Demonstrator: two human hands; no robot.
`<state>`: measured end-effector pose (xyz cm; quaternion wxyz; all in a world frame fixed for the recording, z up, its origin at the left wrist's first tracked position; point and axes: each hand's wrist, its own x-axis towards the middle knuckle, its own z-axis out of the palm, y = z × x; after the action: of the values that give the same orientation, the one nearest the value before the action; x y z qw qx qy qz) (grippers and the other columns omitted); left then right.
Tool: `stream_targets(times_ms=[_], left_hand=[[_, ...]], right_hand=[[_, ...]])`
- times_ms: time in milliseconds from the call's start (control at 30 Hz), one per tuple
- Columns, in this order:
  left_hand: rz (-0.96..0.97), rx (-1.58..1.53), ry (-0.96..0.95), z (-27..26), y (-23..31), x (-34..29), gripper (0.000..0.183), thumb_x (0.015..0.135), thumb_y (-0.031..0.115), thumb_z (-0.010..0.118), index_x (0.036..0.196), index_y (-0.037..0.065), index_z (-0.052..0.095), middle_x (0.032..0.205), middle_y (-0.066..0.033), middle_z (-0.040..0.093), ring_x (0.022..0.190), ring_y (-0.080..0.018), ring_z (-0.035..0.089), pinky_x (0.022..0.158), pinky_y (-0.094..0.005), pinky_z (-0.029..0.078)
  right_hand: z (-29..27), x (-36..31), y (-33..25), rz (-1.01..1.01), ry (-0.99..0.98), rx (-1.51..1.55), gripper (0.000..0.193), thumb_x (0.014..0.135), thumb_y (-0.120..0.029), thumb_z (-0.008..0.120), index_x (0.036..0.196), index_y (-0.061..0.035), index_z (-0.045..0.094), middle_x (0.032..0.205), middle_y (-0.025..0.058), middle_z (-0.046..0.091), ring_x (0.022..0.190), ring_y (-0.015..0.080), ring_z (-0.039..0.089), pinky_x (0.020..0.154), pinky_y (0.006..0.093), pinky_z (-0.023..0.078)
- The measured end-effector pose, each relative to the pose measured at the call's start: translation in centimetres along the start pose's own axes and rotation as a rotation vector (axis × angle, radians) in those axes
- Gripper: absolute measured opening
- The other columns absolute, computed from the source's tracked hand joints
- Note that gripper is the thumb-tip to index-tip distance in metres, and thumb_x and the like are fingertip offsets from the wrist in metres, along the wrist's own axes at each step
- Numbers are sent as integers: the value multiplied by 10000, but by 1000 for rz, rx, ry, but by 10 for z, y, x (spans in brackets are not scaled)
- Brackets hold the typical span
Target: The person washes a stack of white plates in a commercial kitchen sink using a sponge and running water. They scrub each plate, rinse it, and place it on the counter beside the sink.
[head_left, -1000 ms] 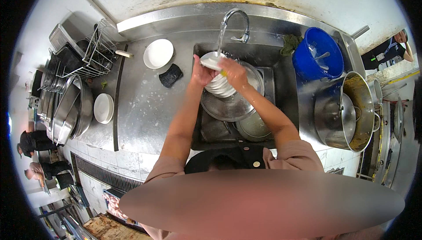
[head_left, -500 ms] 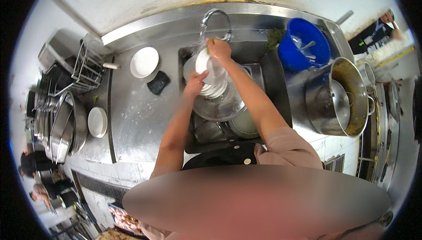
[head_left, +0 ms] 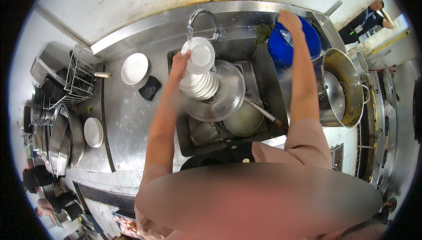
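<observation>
My left hand (head_left: 179, 64) grips the edge of a small white plate (head_left: 202, 54) under the running faucet (head_left: 191, 24). Below it, a tilted stack of white plates (head_left: 210, 88) rests in a wide metal bowl (head_left: 231, 101) in the dark sink (head_left: 274, 97). Far to the right, my right hand (head_left: 291, 22) is over the rim of a blue bucket (head_left: 281, 51). Its fingers are closed on what looks like a yellow sponge (head_left: 282, 12), mostly hidden. Some utensils show inside the bucket.
On the left counter lie a white bowl (head_left: 134, 68), a black scouring pad (head_left: 150, 88) and stacked white plates (head_left: 92, 132). A pot of cloudy water (head_left: 244, 119) and a long-handled brush (head_left: 266, 112) sit in the sink. Large steel pots (head_left: 345, 90) stand right; a co-worker (head_left: 367, 22) is beyond.
My right hand has left the plate and swung right to the blue bucket. The left hand still holds the plate, now facing up under the faucet. The brush has come into sight.
</observation>
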<state>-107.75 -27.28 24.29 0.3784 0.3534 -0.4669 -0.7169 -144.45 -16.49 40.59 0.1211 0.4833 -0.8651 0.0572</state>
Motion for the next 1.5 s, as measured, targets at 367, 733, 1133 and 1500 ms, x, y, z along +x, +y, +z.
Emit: stream_targets(times_ms=[367,733,1133,1500], left_hand=[[-94,-264,-23,-11,-23,2,290,913,197,442,1113,-4,502,1033,-98,587,942,-208,575,825,-348,461],[23,-411,-148,-13,-26,-25,264,861,42,481,1120,-7,493,1048,-111,583,933,-206,581,835,-344,471],[88,-305,-4,-17,-36,-73,299,880,77,475,1168,-3,448,1105,-85,545,983,-188,542,853,-326,431],[105,-340,63,-25,-38,-81,332,861,87,516,1170,1,430,1081,-86,556,944,-191,564,814,-329,460]], right_hand=[[110,35,75,-193,-594,-182,271,795,-243,463,958,-77,601,926,170,612,884,347,580,767,421,470],[47,-20,-48,-98,642,698,175,745,-101,475,882,-90,583,778,152,609,729,334,587,644,403,457],[165,-124,-294,-355,101,807,287,785,-244,521,1056,-187,592,1151,92,529,1127,274,441,941,584,251],[125,-110,-285,-72,-211,752,337,866,-331,421,800,-97,654,831,155,633,804,370,588,715,455,452]])
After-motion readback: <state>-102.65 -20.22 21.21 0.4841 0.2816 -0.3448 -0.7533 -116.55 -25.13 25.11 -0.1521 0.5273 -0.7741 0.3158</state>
